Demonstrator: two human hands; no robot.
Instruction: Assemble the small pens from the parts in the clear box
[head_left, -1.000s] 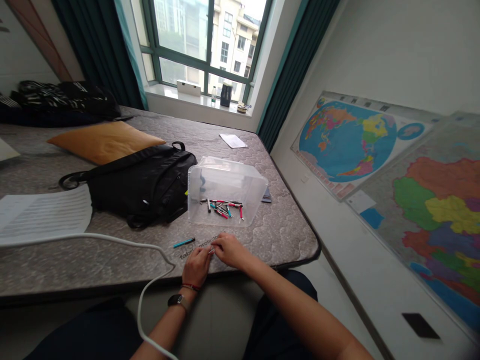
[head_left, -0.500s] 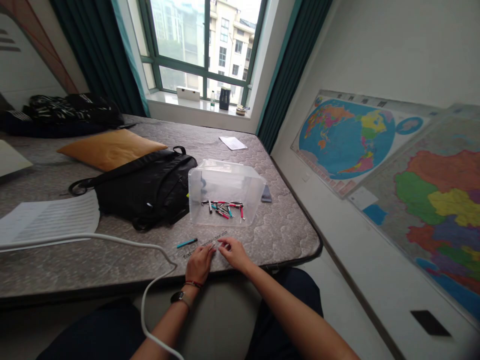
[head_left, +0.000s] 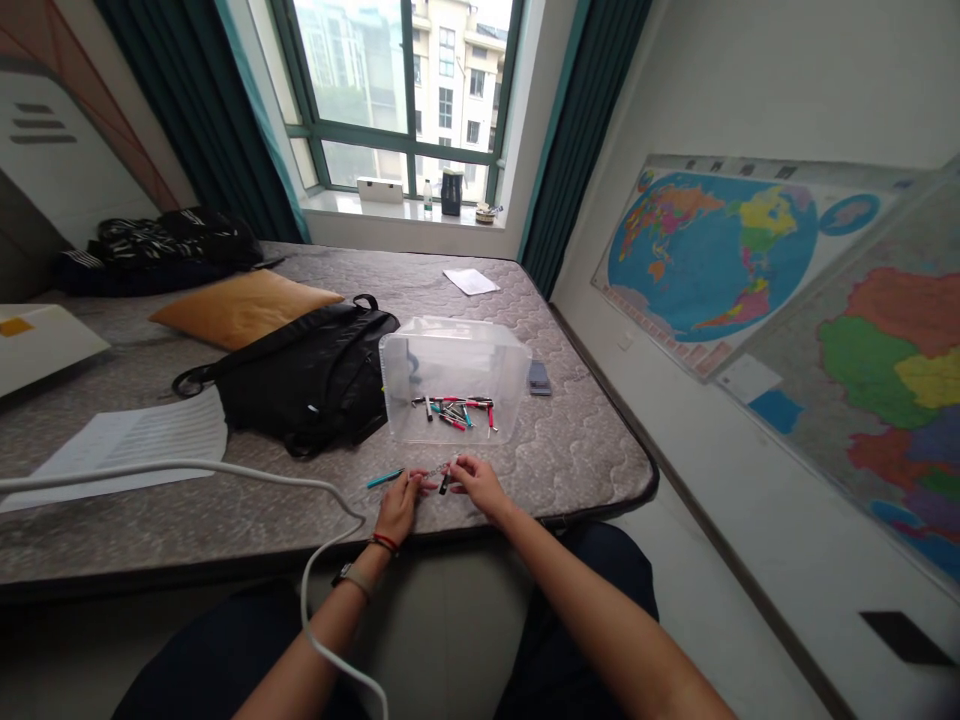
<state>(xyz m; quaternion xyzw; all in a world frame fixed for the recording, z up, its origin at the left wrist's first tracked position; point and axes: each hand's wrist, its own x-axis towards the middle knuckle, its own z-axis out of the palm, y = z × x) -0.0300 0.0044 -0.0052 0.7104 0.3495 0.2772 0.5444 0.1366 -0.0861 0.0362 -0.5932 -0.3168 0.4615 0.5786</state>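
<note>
My right hand (head_left: 480, 487) is closed in a pinch on a short black pen piece (head_left: 444, 485), perhaps a cap, that points down toward the mattress. Just left of it, my left hand (head_left: 400, 505) has its fingers drawn together; whatever they hold is too small to make out. The two hands' fingertips nearly meet above the mattress edge. A teal pen (head_left: 384, 479) lies on the mattress beside the left fingers. Behind the hands, a clear plastic bin (head_left: 456, 365) rests with its open side toward me, and several red, teal and black pens (head_left: 454, 412) lie in it.
A black backpack (head_left: 307, 380) touches the bin's left side, with an orange cushion (head_left: 247, 308) behind. Printed paper (head_left: 150, 435) lies to the left. A white cable (head_left: 307, 590) crosses in front of my left forearm. A dark flat object (head_left: 538, 378) lies right of the bin.
The black pen piece now shows below my right fingers. My hands have shifted slightly and moved a little apart. The camera view has turned a little to the left.
</note>
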